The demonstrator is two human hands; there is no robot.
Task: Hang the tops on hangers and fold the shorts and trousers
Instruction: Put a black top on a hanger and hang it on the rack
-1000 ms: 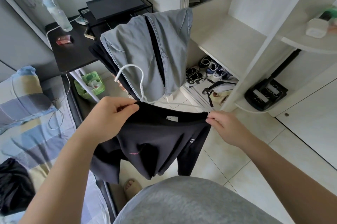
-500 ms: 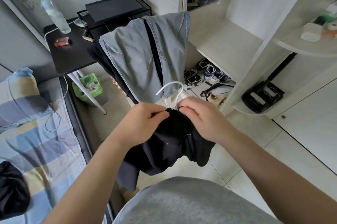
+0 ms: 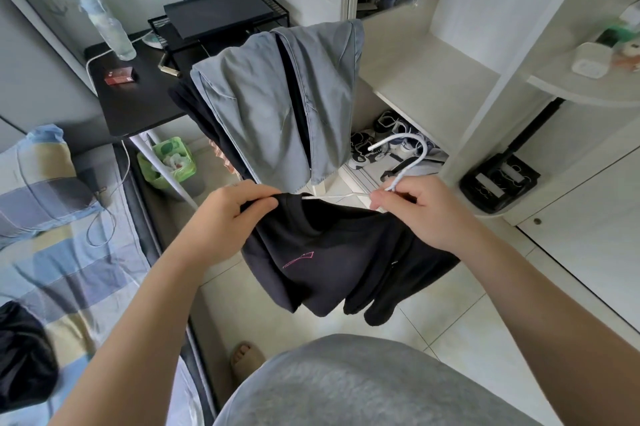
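Observation:
A black top with a small pink mark hangs in front of me, partly on a white hanger. My left hand pinches the top's left shoulder edge. My right hand grips the hanger at the base of its hook, with black cloth bunched under the palm. The hook points up and to the left; one white arm of the hanger shows between my hands, the rest is hidden inside the top. Grey trousers hang over a chair back just beyond.
A black desk with a bottle and a rack stands at the back left, a green bin beneath it. The bed with a dark garment lies at left. An open wardrobe with shoes is at right.
My hands, bunched together half a second ago, have drawn apart. The hanger hook has shifted right with my right hand, and the top has spread out again.

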